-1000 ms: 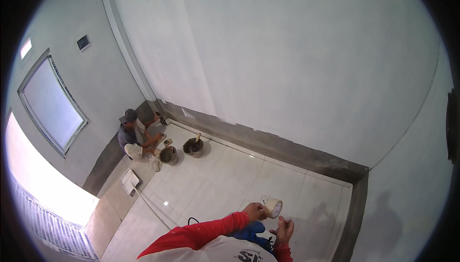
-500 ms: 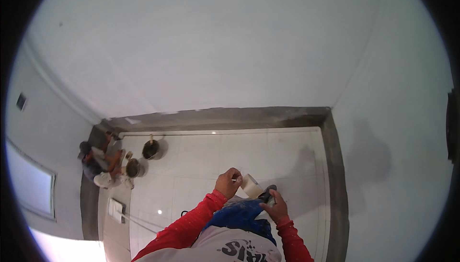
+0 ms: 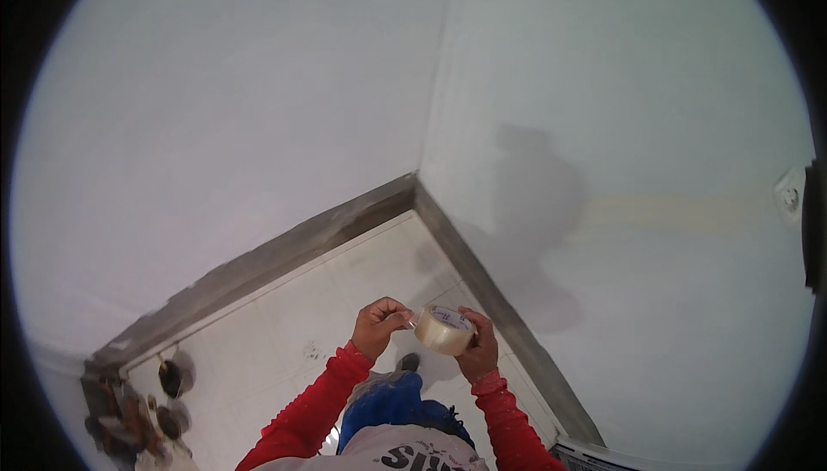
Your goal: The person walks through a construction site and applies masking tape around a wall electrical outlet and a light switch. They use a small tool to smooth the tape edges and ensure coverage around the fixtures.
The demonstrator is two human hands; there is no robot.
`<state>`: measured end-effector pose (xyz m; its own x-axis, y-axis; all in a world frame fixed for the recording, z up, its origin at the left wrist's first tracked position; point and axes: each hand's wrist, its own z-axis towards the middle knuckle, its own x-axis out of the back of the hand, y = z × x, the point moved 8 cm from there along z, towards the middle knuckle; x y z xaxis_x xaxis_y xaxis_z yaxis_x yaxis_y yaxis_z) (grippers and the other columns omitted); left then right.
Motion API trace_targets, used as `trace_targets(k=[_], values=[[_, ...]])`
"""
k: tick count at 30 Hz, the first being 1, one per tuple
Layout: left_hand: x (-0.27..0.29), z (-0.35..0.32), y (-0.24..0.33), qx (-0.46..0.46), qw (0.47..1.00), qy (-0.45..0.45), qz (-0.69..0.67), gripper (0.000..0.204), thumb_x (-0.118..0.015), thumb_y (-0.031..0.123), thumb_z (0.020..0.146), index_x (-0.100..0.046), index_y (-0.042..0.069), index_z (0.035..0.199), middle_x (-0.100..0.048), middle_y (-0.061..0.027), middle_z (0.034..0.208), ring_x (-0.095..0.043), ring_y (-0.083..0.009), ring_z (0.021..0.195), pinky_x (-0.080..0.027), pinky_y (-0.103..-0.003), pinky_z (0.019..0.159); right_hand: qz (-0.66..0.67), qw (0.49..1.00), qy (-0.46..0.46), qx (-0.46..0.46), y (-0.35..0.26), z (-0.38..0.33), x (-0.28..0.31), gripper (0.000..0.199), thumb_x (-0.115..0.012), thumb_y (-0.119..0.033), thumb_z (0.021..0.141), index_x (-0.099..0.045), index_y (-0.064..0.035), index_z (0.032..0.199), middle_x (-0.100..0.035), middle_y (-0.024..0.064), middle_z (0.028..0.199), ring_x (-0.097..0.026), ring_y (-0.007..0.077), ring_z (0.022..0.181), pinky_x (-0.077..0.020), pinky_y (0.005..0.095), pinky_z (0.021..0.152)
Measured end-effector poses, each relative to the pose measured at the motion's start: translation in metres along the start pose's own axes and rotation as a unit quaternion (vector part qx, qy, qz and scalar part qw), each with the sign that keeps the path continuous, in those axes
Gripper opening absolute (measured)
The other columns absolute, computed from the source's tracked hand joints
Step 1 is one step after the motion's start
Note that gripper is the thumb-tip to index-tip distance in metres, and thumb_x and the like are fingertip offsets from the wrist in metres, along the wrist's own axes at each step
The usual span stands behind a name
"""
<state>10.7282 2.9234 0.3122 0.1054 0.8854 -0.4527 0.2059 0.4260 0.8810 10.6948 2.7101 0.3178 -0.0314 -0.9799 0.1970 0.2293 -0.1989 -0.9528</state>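
Note:
A wide roll of clear packing tape (image 3: 442,335) is held in front of my body, over the floor. My right hand (image 3: 480,350) grips it from the right side, fingers round its edge. My left hand (image 3: 379,326) is at the roll's left side, thumb and fingers pinched together on the tape's loose end. A short strip seems to run from the roll to those fingertips. Both forearms wear red sleeves.
Two white walls meet at a corner ahead, with a grey unpainted band (image 3: 482,264) along their foot. A wall socket (image 3: 788,196) is at far right. Dark buckets (image 3: 170,378) stand on the tiled floor at lower left, near a crouching person (image 3: 129,424).
My view has turned right toward the corner. The tape roll is lifted and tilted, its side now showing, and my right hand has closed round it. My left hand now pinches the tape end.

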Motion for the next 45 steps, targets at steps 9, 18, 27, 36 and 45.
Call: trace_targets(k=[9,18,27,36,45], values=[[-0.192,0.085,-0.013,-0.011,0.982,-0.141,0.125,0.008,-0.064,0.007,0.094,-0.065,0.0,0.097,-0.071,-0.0085,0.089,-0.068,-0.0158,0.084,-0.055,-0.03,0.08,-0.203,0.967,0.153,0.03,-0.043,0.032,0.195,0.061,-0.084,-0.005,0.071,-0.052,-0.0103,0.123,-0.066,0.0119,0.125,-0.068,0.0281,0.111,-0.0574,0.0366,0.088],[-0.366,0.076,0.017,-0.152,0.957,-0.176,0.172,0.004,-0.06,0.0,0.094,-0.059,-0.003,0.096,-0.071,-0.0124,0.087,-0.07,-0.0193,0.083,-0.056,-0.032,0.08,-0.428,0.864,0.26,-0.052,-0.09,-0.026,0.368,0.051,-0.076,-0.012,0.071,-0.057,-0.0126,0.118,-0.066,0.0093,0.113,-0.068,0.0316,0.094,-0.0562,0.0394,0.074],[-0.465,0.081,0.049,-0.184,0.948,-0.247,0.085,0.002,-0.059,0.0,0.094,-0.058,-0.002,0.094,-0.069,-0.0093,0.085,-0.067,-0.0151,0.08,-0.054,-0.029,0.078,-0.168,0.921,0.346,0.064,-0.095,-0.066,0.432,0.053,-0.076,-0.002,0.068,-0.056,-0.0079,0.117,-0.061,0.0126,0.108,-0.066,0.0271,0.089,-0.0553,0.0334,0.073],[-0.5,0.107,0.104,-0.319,0.898,-0.29,0.089,0.002,-0.057,0.001,0.094,-0.057,0.001,0.092,-0.067,-0.0114,0.084,-0.068,-0.0197,0.082,-0.056,-0.035,0.081,-0.431,0.793,0.426,0.055,-0.193,-0.033,0.435,0.043,-0.072,0.001,0.073,-0.057,-0.0035,0.113,-0.06,0.0128,0.101,-0.064,0.028,0.086,-0.0532,0.0339,0.076],[-0.504,0.108,0.161,-0.511,0.742,-0.433,0.038,0.008,-0.065,0.007,0.09,-0.057,0.009,0.092,-0.07,-0.0178,0.098,-0.069,-0.0317,0.092,-0.052,-0.043,0.088,-0.418,0.699,0.535,0.225,-0.281,-0.053,0.432,0.051,-0.072,-0.032,0.087,-0.054,0.0033,0.12,-0.064,0.0143,0.109,-0.064,0.0221,0.09,-0.0512,0.0325,0.076]])
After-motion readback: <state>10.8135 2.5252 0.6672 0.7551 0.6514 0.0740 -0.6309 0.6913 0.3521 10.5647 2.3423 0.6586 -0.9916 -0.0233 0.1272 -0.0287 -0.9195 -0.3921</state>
